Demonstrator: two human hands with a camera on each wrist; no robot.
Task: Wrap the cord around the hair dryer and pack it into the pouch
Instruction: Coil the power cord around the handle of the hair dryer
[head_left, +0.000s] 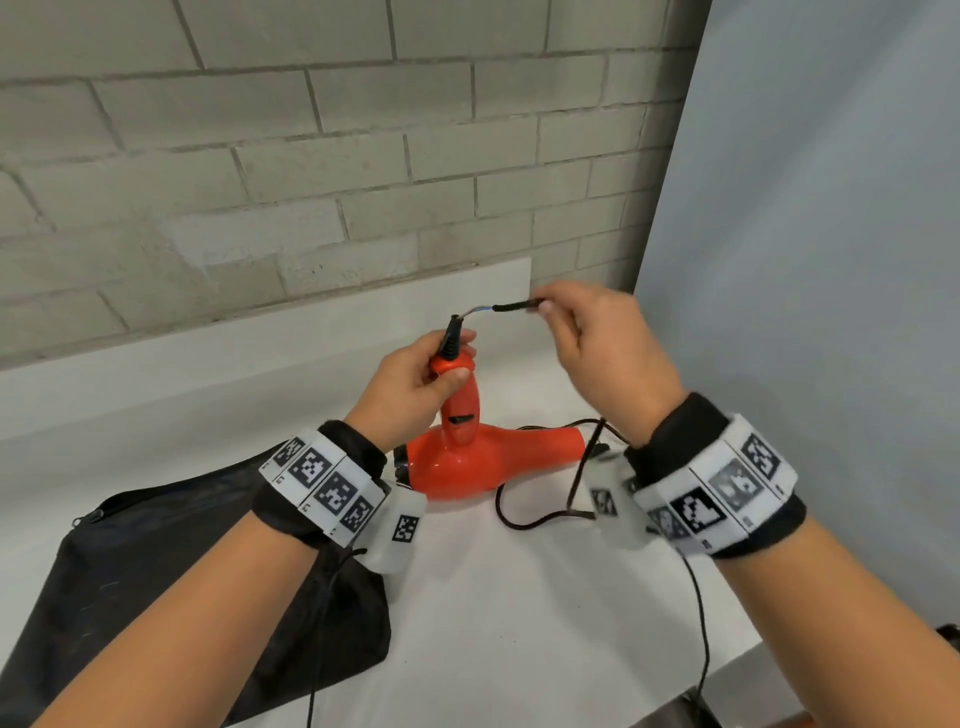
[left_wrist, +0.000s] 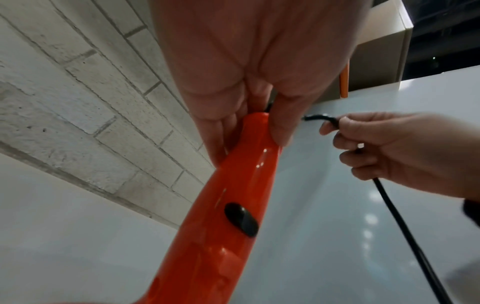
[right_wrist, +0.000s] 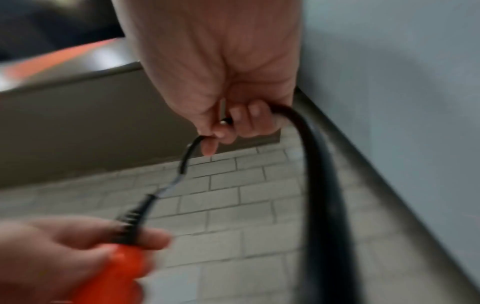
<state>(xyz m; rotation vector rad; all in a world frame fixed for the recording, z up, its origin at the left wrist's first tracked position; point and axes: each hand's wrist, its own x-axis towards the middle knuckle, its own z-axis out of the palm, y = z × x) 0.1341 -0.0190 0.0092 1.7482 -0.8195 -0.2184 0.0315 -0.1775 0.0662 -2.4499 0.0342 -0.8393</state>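
An orange hair dryer (head_left: 483, 457) lies on the white table (head_left: 519, 623) with its handle (left_wrist: 233, 185) pointing up. My left hand (head_left: 415, 384) grips the top of that handle, thumb and fingers round it just below the black strain relief (right_wrist: 132, 214). My right hand (head_left: 597, 338) pinches the black cord (head_left: 511, 307) a short way from the handle's end, where a bare stretch of inner wire shows. The rest of the cord (right_wrist: 319, 185) runs out of that hand and loops down onto the table (head_left: 519, 514). A black pouch (head_left: 156, 571) lies flat at the left under my left forearm.
A grey brick wall (head_left: 311, 156) rises behind the table and a pale panel (head_left: 805, 260) closes off the right side. The pouch's zipper (head_left: 91, 517) faces left. A thin black cable (head_left: 701, 623) runs from my right wrist toward the table's front edge.
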